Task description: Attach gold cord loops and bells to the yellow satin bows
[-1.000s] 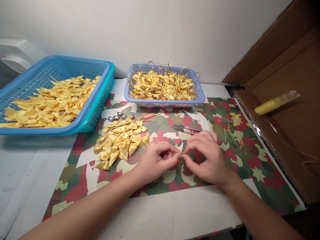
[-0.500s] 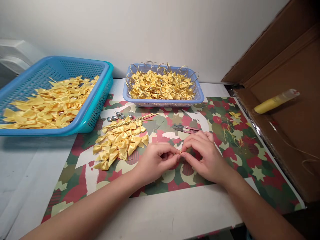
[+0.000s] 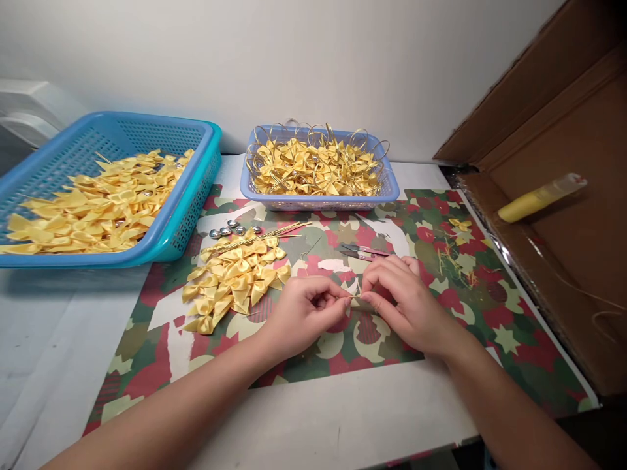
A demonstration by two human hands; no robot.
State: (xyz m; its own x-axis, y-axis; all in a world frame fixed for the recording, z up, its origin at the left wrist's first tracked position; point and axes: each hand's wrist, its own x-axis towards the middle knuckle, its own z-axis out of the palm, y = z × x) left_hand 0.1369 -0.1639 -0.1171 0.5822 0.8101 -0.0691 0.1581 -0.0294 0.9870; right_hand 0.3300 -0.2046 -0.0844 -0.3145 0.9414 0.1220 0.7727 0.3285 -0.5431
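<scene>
My left hand (image 3: 306, 313) and my right hand (image 3: 404, 303) meet fingertip to fingertip over the patterned mat (image 3: 441, 313). Both pinch a thin gold strand (image 3: 355, 297) stretched between them. The rest of what they hold is hidden by the fingers. A loose pile of yellow satin bows (image 3: 235, 277) lies just left of my left hand. Small snips (image 3: 365, 251) rest on the mat just beyond my right hand.
A large blue basket (image 3: 196, 196) of yellow bows stands at the left. A smaller lilac basket (image 3: 318, 199) of bows with gold loops sits at the back centre. Silver beads (image 3: 232, 228) and gold cords (image 3: 267, 235) lie by the pile. An open cardboard box (image 3: 563, 261) with a yellow tube (image 3: 539, 199) fills the right side.
Both hands stay pinched together at the same spot. The right hand's fingers have shifted slightly and the strand between the fingertips shows a little more.
</scene>
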